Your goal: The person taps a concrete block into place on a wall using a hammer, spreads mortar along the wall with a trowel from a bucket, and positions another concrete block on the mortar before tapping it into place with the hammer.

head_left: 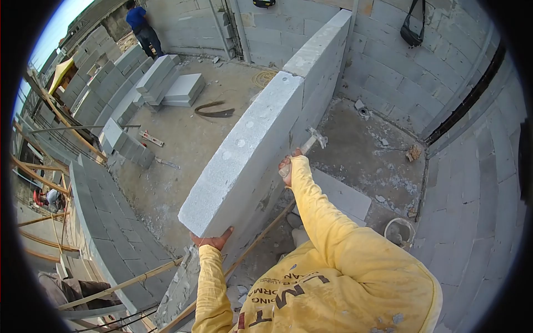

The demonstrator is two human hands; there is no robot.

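A long, pale aerated concrete block (242,145) lies along the top of a half-height wall, its near end towards me. My left hand (214,240) grips the lower edge of that near end, with the thumb up the right side; some fingers are hidden. My right hand (287,168), beside the block's right face, is closed round the handle of a hammer (317,137). The hammer's head points away from me, close to the wall's side. Beyond the block, another block (317,47) continues the same row.
Stacked blocks (158,77) and a curved dark strip (215,111) lie on the floor to the left. A bucket (400,232) and a pale slab (341,194) are at right. A wooden pole (125,282) crosses low left. A person in blue (139,25) stands far back.
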